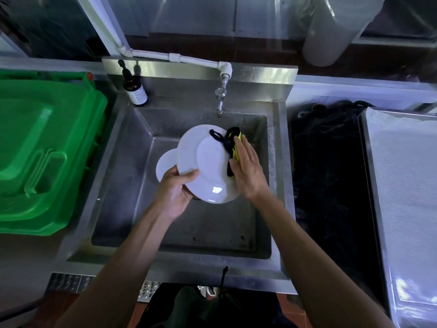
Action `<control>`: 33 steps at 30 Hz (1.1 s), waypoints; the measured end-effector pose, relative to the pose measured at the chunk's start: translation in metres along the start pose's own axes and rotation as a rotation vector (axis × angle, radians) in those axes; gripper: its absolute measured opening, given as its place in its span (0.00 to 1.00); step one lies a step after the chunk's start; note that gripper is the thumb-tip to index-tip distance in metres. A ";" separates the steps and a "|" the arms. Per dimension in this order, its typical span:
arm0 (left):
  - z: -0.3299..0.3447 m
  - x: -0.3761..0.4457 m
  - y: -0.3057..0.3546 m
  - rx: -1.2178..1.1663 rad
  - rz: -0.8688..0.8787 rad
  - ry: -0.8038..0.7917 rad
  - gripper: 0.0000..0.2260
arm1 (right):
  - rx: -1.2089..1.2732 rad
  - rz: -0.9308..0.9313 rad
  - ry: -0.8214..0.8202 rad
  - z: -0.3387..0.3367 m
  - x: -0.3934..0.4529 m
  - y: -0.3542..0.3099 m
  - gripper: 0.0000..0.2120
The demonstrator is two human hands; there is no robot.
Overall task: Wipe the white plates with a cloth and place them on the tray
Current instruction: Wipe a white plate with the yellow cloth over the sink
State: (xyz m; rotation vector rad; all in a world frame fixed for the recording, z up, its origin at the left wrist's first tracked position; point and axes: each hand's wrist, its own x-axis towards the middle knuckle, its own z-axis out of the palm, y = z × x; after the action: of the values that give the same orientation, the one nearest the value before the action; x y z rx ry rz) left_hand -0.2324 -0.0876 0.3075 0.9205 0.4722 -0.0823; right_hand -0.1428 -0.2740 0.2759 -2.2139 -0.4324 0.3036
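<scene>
Seen from above, over a steel sink (111, 176). Left hand (173, 189) curled round the lower left rim of a white plate (205, 159), thumb lying across the plate's face, holding it tilted above the basin. Right hand (248, 170) laid flat, fingers straight and together, pressing a yellow cloth (236, 153) with black edging against the plate's right side (a black loop of the cloth trailing over the plate's upper rim). A second white plate (165, 165) partly hidden behind and to the left of the first; whether resting in the basin or held, impossible to tell. Tap (220, 100) above the back of the sink, a dark pump bottle (134, 87) on the back left corner. Green plastic bin lid (45, 147) to the left. Metal tray (402, 185) well apart to the right, beyond a black mat (328, 174).
</scene>
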 end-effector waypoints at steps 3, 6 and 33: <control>0.004 0.003 0.001 -0.012 0.000 0.067 0.13 | -0.005 0.016 0.013 0.009 -0.008 -0.006 0.28; 0.009 0.005 0.001 -0.034 -0.010 0.109 0.15 | -0.026 -0.009 0.010 0.019 -0.017 -0.008 0.27; 0.035 0.003 -0.006 -0.154 -0.083 0.177 0.20 | -0.205 -0.092 0.179 0.043 -0.049 -0.044 0.23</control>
State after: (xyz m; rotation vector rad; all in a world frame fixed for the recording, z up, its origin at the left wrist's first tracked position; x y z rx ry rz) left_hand -0.2190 -0.1183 0.3195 0.7599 0.6718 -0.0393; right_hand -0.2115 -0.2380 0.2867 -2.3866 -0.4831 0.0109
